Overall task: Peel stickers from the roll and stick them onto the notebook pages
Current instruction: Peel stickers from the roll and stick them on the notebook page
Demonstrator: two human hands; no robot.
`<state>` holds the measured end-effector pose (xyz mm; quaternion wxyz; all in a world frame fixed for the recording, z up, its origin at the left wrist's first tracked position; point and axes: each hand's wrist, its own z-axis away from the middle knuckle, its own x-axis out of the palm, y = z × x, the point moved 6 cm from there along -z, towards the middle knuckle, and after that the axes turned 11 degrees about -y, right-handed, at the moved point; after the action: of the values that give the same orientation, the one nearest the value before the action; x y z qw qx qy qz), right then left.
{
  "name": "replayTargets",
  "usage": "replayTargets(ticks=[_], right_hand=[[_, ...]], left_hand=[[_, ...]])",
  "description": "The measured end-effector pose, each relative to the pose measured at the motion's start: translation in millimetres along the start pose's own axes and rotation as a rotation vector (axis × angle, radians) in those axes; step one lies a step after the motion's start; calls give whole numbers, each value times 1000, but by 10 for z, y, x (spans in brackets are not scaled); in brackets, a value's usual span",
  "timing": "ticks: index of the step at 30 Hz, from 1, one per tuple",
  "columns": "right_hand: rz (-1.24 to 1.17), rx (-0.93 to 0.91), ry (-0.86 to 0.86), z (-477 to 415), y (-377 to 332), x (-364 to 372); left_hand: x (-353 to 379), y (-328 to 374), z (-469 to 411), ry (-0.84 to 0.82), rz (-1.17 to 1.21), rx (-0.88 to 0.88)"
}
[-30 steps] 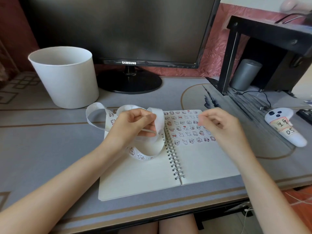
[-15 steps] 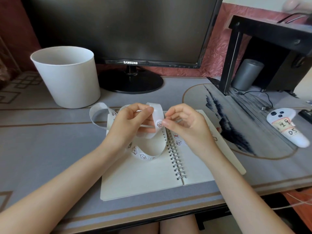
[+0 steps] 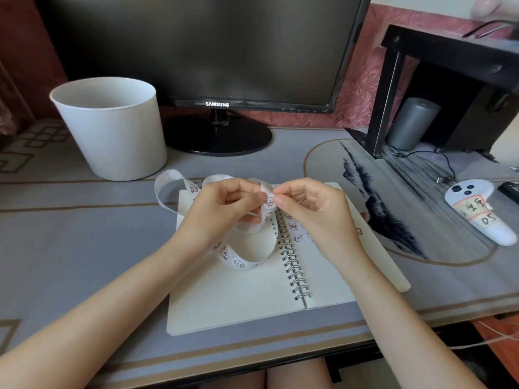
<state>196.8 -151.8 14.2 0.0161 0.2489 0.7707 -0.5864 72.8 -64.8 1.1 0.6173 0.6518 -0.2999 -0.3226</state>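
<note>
- Head view: a second ago the right hand was out over the right page. It has since come left to meet the left hand above the spiral spine, and the two hands are now together, fingertips nearly touching.
- The left hand grips the long white paper sticker strip, bent over its fingers as before. One loop of the strip hangs down onto the left page, and another trails far-left onto the grey desk.
- The right thumb and forefinger pinch at a small cartoon-animal sticker on the crest of that bend. I cannot tell whether its edge is lifted yet.
- The open white spiral-bound notebook lies on the desk at near centre and has not shifted. The rows of placed stickers on the far part of its right page are now mostly hidden under the right hand.
- The likely meaning is that the last sticker is down and a fresh peel is beginning. Both pages have plenty of bare paper, so the task looks far from finished.
- The white round bucket at far left stays put.
</note>
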Motion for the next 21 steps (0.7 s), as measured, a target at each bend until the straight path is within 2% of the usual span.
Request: replayTargets(ticks=[12,18,21], right_hand=[[55,44,-11,-1,23,35],[286,-2,-39,48,-26,51],[295,-41,-43,93,-95,34]], left_hand=[[26,3,9,3,36,-16],[20,-33,9,26,44,-69],[20,-41,12,24,70,-81]])
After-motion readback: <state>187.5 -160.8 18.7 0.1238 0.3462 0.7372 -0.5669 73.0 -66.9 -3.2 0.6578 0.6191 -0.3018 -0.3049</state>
